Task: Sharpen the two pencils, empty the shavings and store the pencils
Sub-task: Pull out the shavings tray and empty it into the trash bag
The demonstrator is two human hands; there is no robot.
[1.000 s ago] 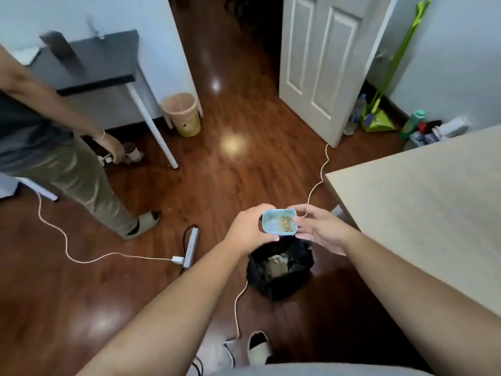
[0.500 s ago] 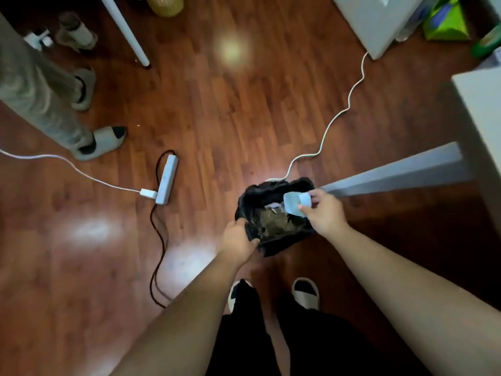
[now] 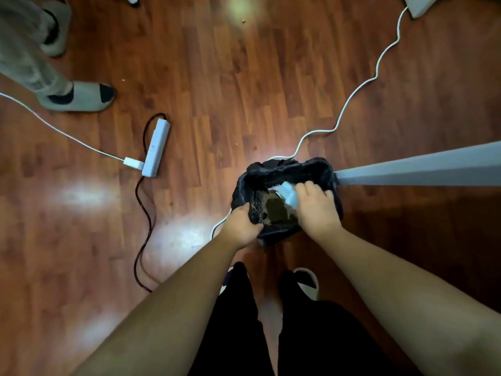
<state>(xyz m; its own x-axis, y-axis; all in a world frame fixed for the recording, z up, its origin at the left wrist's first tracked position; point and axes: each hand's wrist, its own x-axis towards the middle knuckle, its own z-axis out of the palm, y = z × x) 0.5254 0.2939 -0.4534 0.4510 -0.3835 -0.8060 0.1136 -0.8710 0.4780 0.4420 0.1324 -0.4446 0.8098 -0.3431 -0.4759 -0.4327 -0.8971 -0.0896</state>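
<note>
Head view, read from left to right. At far left a second person's slippered foot (image 3: 78, 96) stands on the wooden floor (image 3: 244, 77), and a white cable runs to a power strip (image 3: 156, 147) lying flat, well apart from your work.

At centre, your left hand (image 3: 240, 226) is clenched on the near rim of the black bin bag (image 3: 320, 169), pinching the plastic so that the mouth stays open. Brown shavings (image 3: 279, 210) lie in the bottom of the bag.

Just right of that, your right hand (image 3: 317, 210) grips the pale blue shavings tray (image 3: 288, 195), tipped into the mouth of the bag; the tray is blurred, so whether anything remains inside it cannot be told. At far right a grey bar, apparently a leg of the worktop (image 3: 420, 169), meets the floor touching the bag's far corner. Your own slippers (image 3: 307, 283) show below. The pencils and the sharpener body are not in view.

The step in hand appears to be emptying the shavings. The next move probably calls for you to check that the tray is clear, turn it upright inside the bag so no dust falls on the floor, let go of the rim, and carry the tray back to refit it before storing the pencils.
</note>
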